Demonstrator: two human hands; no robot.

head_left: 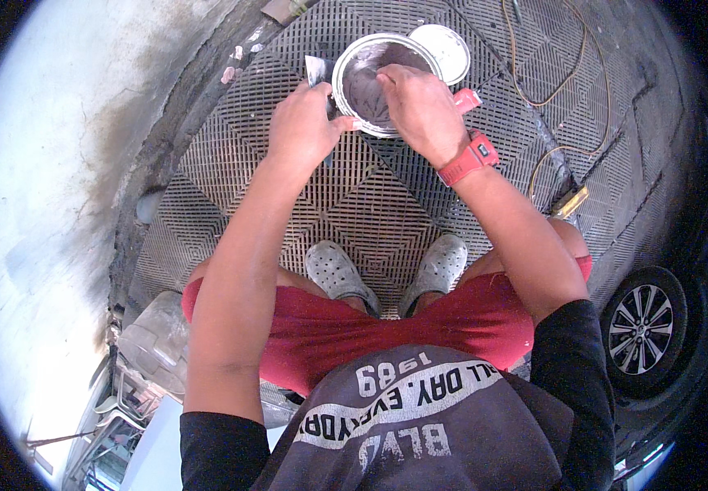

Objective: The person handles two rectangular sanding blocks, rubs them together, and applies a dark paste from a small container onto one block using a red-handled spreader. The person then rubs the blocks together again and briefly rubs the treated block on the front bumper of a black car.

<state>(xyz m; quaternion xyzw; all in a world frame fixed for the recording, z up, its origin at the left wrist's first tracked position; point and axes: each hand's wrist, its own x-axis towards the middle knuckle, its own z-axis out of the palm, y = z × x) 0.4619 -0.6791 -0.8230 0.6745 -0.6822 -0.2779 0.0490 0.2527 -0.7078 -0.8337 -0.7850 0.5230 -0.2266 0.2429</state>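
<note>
A round can (339, 98) of grey-brown paste stands open on the floor in front of me. My left hand (303, 127) is closed at its left side, with its thumb reaching to the can's rim. A flat scraper (316, 69) with a smeared pale blade sticks out beyond the left fingers. Over the can's mouth, my right hand (421, 105) is closed with its fingertips down toward the paste; what it grips is hidden. A pinkish-red piece (467, 100) shows just right of that hand; whether it touches the hand is unclear. Behind the can lies a round white lid (442, 51).
Slatted plastic matting (354, 209) covers the floor. A stained pale wall (59, 147) rises at the left. A thin cable (605, 98) winds at the right, near a yellow object (569, 202). A car wheel (642, 331) is at the lower right, a clear container (156, 337) at the lower left.
</note>
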